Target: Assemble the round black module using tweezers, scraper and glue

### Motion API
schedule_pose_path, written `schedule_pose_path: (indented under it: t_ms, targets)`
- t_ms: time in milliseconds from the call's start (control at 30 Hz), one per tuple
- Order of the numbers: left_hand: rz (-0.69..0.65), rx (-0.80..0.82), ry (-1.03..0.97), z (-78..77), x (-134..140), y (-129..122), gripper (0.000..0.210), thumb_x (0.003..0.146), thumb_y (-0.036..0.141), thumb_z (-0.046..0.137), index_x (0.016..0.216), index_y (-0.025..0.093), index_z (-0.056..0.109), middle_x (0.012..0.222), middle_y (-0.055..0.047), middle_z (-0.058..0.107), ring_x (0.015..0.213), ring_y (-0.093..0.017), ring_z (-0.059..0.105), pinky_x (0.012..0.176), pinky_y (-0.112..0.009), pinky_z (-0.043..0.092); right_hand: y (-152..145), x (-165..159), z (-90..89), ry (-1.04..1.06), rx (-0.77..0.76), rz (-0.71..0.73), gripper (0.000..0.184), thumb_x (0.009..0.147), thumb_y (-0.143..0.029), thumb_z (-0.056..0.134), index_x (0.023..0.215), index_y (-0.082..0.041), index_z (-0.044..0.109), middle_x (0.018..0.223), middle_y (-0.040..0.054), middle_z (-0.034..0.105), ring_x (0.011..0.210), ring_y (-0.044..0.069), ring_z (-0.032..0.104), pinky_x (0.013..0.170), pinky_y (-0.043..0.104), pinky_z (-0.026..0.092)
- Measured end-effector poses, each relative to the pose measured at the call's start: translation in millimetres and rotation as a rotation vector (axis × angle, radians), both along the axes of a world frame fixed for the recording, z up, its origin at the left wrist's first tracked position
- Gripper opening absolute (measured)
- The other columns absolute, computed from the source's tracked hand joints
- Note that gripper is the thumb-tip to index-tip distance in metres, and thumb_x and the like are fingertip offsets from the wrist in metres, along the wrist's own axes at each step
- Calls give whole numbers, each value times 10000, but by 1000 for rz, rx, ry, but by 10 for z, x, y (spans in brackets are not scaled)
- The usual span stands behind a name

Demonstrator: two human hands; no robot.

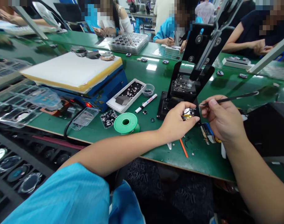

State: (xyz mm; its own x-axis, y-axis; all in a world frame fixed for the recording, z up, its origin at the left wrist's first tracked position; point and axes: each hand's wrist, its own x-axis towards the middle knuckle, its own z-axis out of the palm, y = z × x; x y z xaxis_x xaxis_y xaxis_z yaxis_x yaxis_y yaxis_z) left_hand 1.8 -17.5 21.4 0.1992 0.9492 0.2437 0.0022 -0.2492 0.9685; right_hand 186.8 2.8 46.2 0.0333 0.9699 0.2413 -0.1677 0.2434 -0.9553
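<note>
In front of the black press [182, 90], my left hand [176, 121] is closed around a small watch movement [188, 114] with shiny metal and yellowish parts. My right hand [226, 121] pinches slim black tweezers [240, 97] like a pen. Their tip points left and sits a short distance from the watch movement, apart from it as far as I can see. An orange stick [183, 148] lies on the green bench below my hands. The underside of the watch movement is hidden by my fingers.
Left of the press lie a paint marker [146, 103], a white tray [125, 95] of tiny parts, a clear cup [148, 90] and a green spool [125, 122]. A blue heated box [93, 96] stands further left. A black box [270, 130] is at right. People work across the bench.
</note>
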Motion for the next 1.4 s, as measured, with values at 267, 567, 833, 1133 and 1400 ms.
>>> schedule_pose_path:
  t_ms: [267,567,833,1133,1400]
  targets:
    - [13,-5,-15,14,-5,6,371,898,244,847,1227,212,676,1091,-34,772,976,-203,716,909,-371,573,-10,7,12,14,31,31,433,782,-542,1064,906,-265,755,859,-23,802,668,104,693,606,204,594]
    - [85,9,-15,-55,-6,67,361,889,195,813,1206,218,642,1062,-23,714,943,-191,654,885,-381,519,-69,-26,38,-56,115,52,472,792,-578,1047,887,-256,716,828,-32,787,644,106,676,601,222,578]
    - [80,40,4,-85,-14,84,367,868,216,810,1198,219,649,1053,-18,719,907,-177,640,837,-360,509,-92,-46,26,-199,182,50,486,855,-629,982,922,-259,675,829,-27,744,663,122,672,631,260,601]
    - [64,48,-13,-83,-5,78,349,869,189,798,1181,225,645,1034,-16,718,922,-171,651,783,-319,504,-114,-43,28,-282,184,106,432,897,-616,948,960,-271,696,877,-12,711,728,144,660,669,300,612]
    - [40,36,-48,-72,-2,74,331,859,176,798,1148,224,644,976,-1,699,867,-161,632,785,-332,502,-121,-26,-2,-317,240,105,341,949,-543,921,990,-274,716,930,-2,731,769,153,688,708,317,601]
